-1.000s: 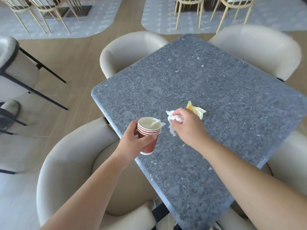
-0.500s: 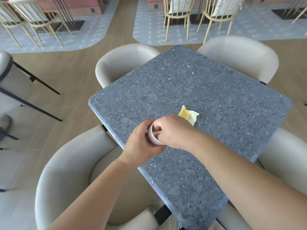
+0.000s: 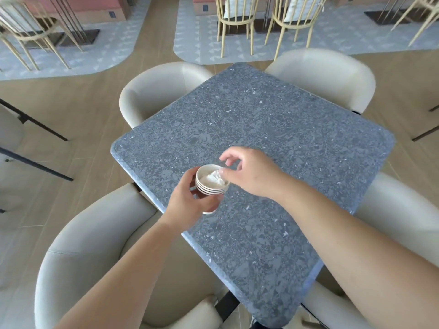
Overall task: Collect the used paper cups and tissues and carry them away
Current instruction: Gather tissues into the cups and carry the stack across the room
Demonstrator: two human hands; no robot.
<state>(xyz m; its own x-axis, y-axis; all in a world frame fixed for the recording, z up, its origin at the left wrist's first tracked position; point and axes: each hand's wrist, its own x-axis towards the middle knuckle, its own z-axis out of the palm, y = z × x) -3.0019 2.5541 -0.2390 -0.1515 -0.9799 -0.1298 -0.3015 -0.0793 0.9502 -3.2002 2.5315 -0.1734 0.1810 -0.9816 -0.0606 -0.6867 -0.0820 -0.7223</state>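
Now the right hand is lifting off the stack of red paper cups with white rims, its fingers loosely curled and holding nothing. Inside the top cup, a crumpled white tissue is sitting. Left hand fingers are wrapping around the stack, holding it above the near left edge of the grey speckled stone worktop.

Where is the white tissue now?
The tissue sits inside the top cup of the cup stack, gripped by the left hand over the table's near-left edge.
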